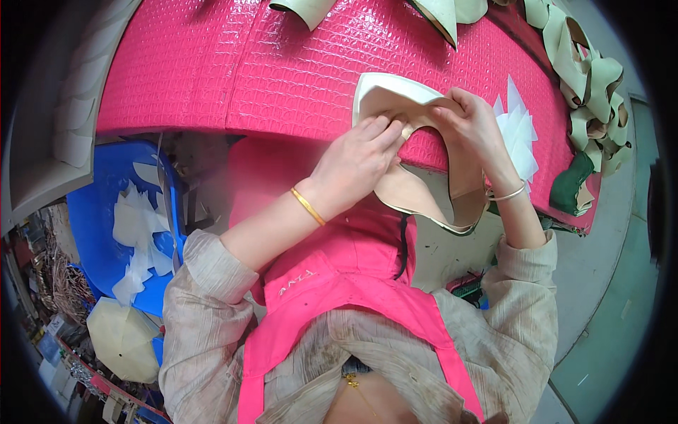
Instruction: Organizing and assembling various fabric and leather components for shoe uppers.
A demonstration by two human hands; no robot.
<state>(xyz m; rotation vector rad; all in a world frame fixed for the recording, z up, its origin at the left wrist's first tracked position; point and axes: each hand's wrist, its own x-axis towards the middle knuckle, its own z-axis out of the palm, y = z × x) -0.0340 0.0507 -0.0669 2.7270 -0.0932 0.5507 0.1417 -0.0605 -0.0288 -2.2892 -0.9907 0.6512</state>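
Observation:
A beige shoe upper piece [424, 198] with a cream lining lies over the near edge of the pink textured table [282, 71]. My left hand [357, 159] presses its fingertips on the piece near its notch. My right hand [470, 124] grips the piece's top edge just to the right. Both hands touch the same piece, a thin gold bangle on each wrist.
A stack of white paper pieces [519, 134] lies right of my right hand. More beige uppers [593, 92] are piled at the table's far right and along its back edge. A blue plastic bin [120, 219] with white scraps stands at lower left. I wear a pink apron [353, 283].

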